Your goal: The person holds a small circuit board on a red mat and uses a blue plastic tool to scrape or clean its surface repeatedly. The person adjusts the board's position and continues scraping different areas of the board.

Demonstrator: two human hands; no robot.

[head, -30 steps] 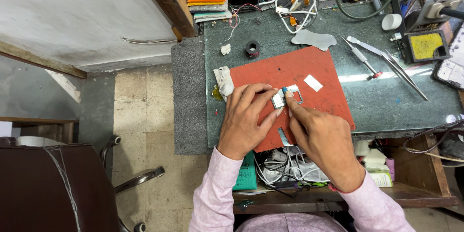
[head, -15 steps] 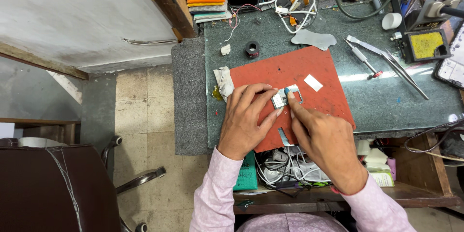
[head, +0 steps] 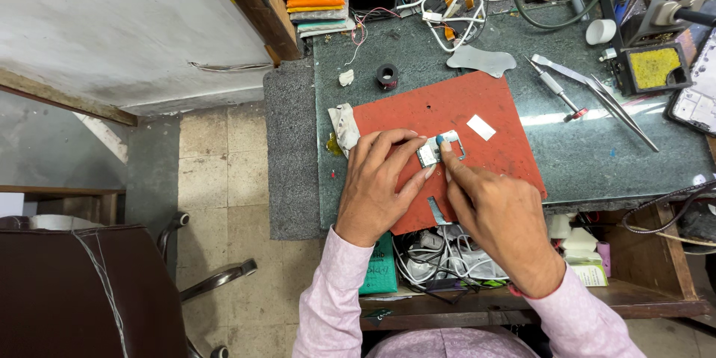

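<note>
Head view: on the red mat (head: 462,115), the left hand (head: 377,190) pinches a small metal-framed part (head: 431,153) by its edges while the right hand (head: 492,209) presses a fingertip on it — light, stiff, likely fragile — best held at the rim

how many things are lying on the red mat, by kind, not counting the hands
small metal part held between both hands: 1
thin metal frame: 1
white rectangular piece: 1
bent metal strip at the mat's near edge: 1
total: 4
</note>
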